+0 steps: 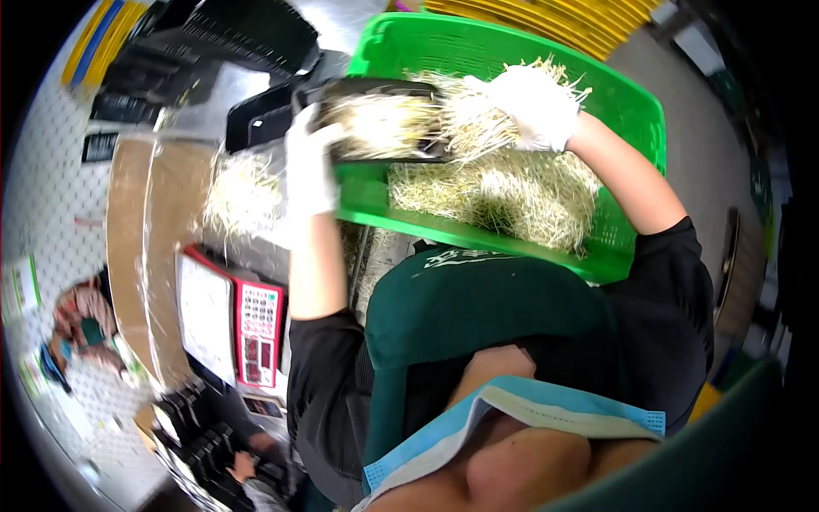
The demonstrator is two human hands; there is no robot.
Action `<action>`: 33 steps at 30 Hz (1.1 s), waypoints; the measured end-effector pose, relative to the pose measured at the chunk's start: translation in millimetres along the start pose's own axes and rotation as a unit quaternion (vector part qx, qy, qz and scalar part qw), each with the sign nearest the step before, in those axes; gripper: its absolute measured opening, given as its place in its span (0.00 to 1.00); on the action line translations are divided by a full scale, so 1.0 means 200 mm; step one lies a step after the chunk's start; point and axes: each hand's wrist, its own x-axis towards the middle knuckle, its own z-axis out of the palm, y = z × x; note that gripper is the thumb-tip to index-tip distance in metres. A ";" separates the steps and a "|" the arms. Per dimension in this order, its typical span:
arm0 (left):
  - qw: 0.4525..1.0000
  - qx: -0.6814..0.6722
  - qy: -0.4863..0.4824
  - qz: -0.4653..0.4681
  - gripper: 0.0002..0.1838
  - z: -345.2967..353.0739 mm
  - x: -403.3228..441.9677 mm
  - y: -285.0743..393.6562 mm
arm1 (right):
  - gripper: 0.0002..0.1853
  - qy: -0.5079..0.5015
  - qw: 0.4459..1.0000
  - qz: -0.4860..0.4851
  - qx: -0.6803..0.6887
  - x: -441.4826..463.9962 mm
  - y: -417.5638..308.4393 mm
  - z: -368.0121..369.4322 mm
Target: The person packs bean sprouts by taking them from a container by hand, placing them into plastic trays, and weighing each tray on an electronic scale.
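My left hand point(311, 166), in a white glove, grips the left end of a black plastic tray point(388, 157) filled with bean sprouts point(384, 119); motion blurs it a little. My white-gloved right hand point(536, 107) is closed around a bunch of bean sprouts point(478, 119) at the tray's right end. Both are over a green crate point(640, 128), in which a thick heap of bean sprouts point(512, 200) lies. The right fingertips are partly hidden by the sprouts.
Left of the crate are another black tray point(256, 121), a loose sprout pile point(243, 194) and a red-rimmed scale point(260, 320). Stacked black crates point(247, 38) stand behind, yellow crates point(554, 21) beyond. Another person's hand point(243, 467) is at lower left, by black trays.
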 end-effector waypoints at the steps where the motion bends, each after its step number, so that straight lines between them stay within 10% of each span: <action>1: 0.988 0.130 0.077 0.025 0.33 0.15 -0.05 0.02 | 0.47 -0.015 0.998 -0.011 -0.062 0.09 -0.03 0.02; 4: 0.970 0.232 0.063 0.027 0.44 0.28 -0.05 -0.19 | 0.37 -0.068 0.985 -0.016 -0.158 0.38 -0.22 0.00; 6: 0.992 -0.036 0.107 -0.052 0.49 0.31 -0.16 -0.11 | 0.22 0.057 0.987 0.018 -0.150 0.52 -0.38 0.03; 8: 0.952 -0.249 0.173 -0.051 0.48 0.17 -0.20 -0.22 | 0.40 0.049 0.997 -0.018 -0.065 0.63 -0.57 0.01; 12: 0.896 -0.368 0.241 0.062 0.37 -0.22 -0.44 -0.09 | 0.41 0.044 0.993 -0.101 0.041 0.96 -0.97 0.07; 14: 0.882 -0.327 0.324 0.100 0.36 -0.43 -0.58 -0.04 | 0.36 -0.023 0.981 -0.186 0.053 1.13 -1.23 -0.02; 16: 0.869 -0.245 0.387 0.188 0.31 -0.64 -0.72 0.08 | 0.30 0.254 0.906 -0.323 0.099 1.31 -1.47 0.12; 17: 0.855 -0.254 0.404 0.202 0.30 -0.76 -0.80 0.10 | 0.27 0.102 0.949 -0.289 0.078 1.38 -1.63 0.07; 22: 0.747 -0.245 0.586 0.198 0.12 -1.28 -1.08 0.04 | 0.29 0.027 0.939 -0.335 0.074 1.72 -2.26 0.21; 24: 0.773 -0.264 0.561 0.135 0.27 -1.50 -1.23 -0.17 | 0.20 0.075 0.907 -0.403 0.098 1.78 -2.40 0.29; 26: 0.799 0.013 0.596 0.080 0.26 -1.66 -1.30 -0.39 | 0.18 -0.102 0.922 -0.361 0.098 1.77 -2.49 0.22; 27: 0.715 0.332 0.615 0.012 0.27 -1.51 -1.32 -0.22 | 0.18 -0.102 0.925 -0.349 0.108 1.75 -2.50 0.19; 33: 0.732 0.471 0.484 0.093 0.36 -1.48 -1.19 0.23 | 0.32 -0.002 0.888 -0.436 0.145 1.87 -2.46 0.41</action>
